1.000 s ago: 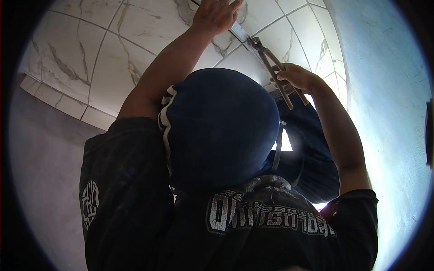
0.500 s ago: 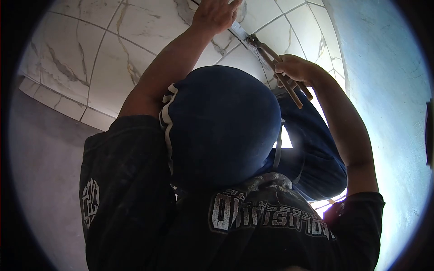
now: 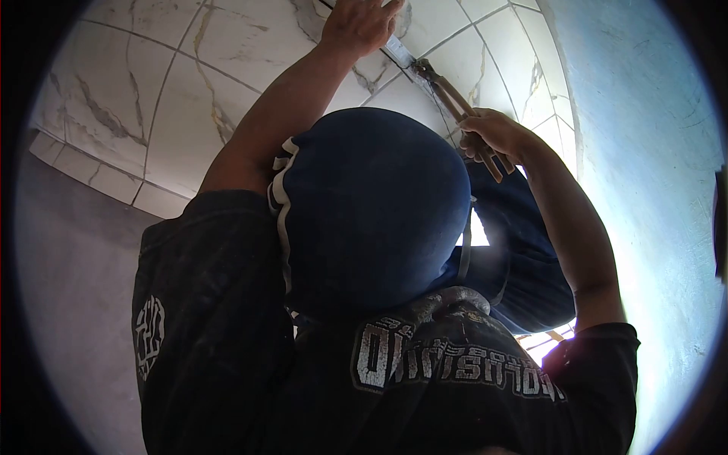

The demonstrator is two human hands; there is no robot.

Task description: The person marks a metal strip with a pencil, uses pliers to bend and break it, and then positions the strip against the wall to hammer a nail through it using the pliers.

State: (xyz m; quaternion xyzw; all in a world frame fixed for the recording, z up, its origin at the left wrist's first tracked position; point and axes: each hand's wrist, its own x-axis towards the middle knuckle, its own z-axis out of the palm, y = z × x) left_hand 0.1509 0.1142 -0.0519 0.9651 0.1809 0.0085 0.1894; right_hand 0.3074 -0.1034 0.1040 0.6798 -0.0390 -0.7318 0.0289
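Observation:
My left hand (image 3: 360, 30) is at the top edge on a thin grey metal strip (image 3: 398, 53), its fingers partly out of frame. The strip lies over the white veined tiles. My right hand (image 3: 493, 136) is wrapped round the brown handles of a pair of pincers (image 3: 447, 95). The jaws of the pincers meet the near end of the strip; whether they bite into it is too dark to tell. The handles stand close together.
White tiled floor (image 3: 106, 83) with dark joints spreads ahead. A pale blue wall (image 3: 644, 136) rises on the right and a grey surface (image 3: 83, 250) lies at left. My bent knee in dark blue trousers (image 3: 371, 212) fills the middle.
My right hand has squeezed the pincers' handles closer together, and my right arm has shifted slightly left. My left hand stays in place on the strip.

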